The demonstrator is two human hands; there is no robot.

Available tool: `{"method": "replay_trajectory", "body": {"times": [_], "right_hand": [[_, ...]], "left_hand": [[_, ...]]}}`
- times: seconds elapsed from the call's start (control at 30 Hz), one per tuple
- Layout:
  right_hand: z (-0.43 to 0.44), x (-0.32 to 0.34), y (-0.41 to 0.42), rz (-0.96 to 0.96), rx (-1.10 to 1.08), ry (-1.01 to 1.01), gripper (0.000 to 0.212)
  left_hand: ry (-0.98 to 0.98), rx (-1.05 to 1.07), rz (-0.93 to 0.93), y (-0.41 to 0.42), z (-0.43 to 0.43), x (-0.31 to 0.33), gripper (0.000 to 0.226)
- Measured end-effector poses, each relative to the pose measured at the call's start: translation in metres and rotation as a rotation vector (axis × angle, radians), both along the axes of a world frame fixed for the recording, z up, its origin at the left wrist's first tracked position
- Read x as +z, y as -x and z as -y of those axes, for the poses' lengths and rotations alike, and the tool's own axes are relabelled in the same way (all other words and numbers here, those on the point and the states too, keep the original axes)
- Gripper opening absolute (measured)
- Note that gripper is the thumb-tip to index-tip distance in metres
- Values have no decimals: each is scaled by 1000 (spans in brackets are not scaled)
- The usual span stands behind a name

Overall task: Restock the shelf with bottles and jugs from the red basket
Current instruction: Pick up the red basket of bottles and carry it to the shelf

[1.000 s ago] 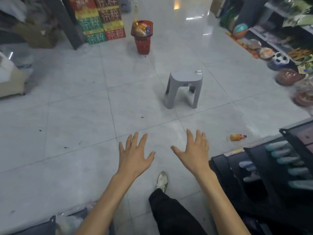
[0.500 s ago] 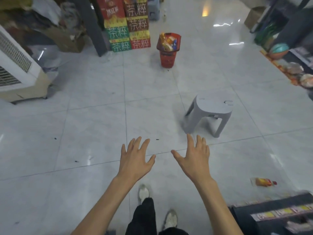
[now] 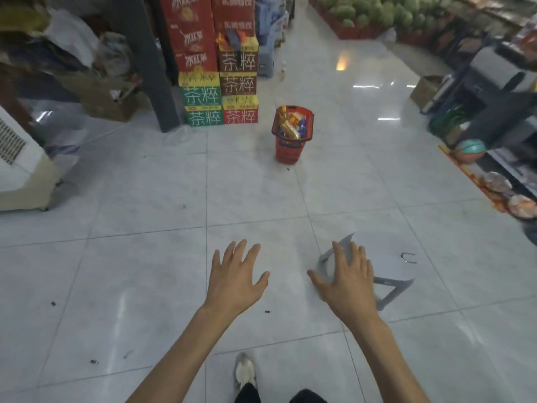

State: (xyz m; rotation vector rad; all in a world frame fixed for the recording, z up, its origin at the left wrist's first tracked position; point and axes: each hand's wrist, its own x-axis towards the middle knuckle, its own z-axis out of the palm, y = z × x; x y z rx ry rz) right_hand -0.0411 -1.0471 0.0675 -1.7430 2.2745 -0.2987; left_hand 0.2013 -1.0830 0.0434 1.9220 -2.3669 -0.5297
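Item: red plastic shopping basket (image 3: 287,152), far centre on pale tiled floor (image 3: 145,228), just right of stacked red/green drink cartons (image 3: 220,94). Contents: assorted bottles (image 3: 290,128), qty not countable.
Left hand (image 3: 232,280): near centre, fingers spread, holding nothing.
Right hand (image 3: 345,283): same, empty, in front of grey plastic stool (image 3: 389,266) at near right; contact w/ stool can't be told.
Change vs. 1 s ago: dark shelf at near right has left the frame; basket larger & more central, stool closer.
Reading: prob. heading to basket for next pick-up; nothing in hand yet.
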Motion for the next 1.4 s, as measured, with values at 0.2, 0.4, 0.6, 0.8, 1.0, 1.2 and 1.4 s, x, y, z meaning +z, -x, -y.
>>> {"method": "replay_trajectory", "body": {"times": [0.2, 0.4, 0.6, 0.8, 1.0, 1.2, 1.4], "right_hand": [[98, -3, -6, 0, -60, -25, 93], [201, -31, 21, 11, -123, -58, 100], [344, -45, 69, 52, -134, -102, 101], [486, -30, 116, 73, -151, -70, 99], [594, -32, 156, 49, -122, -64, 96], [707, -55, 206, 10, -121, -125, 96], [839, -56, 241, -115, -31, -193, 95]], "left_hand": [[-25, -67, 46, 8, 110, -1, 80], [-66, -118, 97, 37, 222, -21, 83], [-109, -125, 173, 83, 368, -20, 84], [-46, -91, 153, 135, 509, 5, 83], [-54, -70, 147, 176, 622, -1, 81], [-89, -59, 93, 211, 735, -33, 80], [-113, -44, 56, 243, 858, -48, 79]]}}
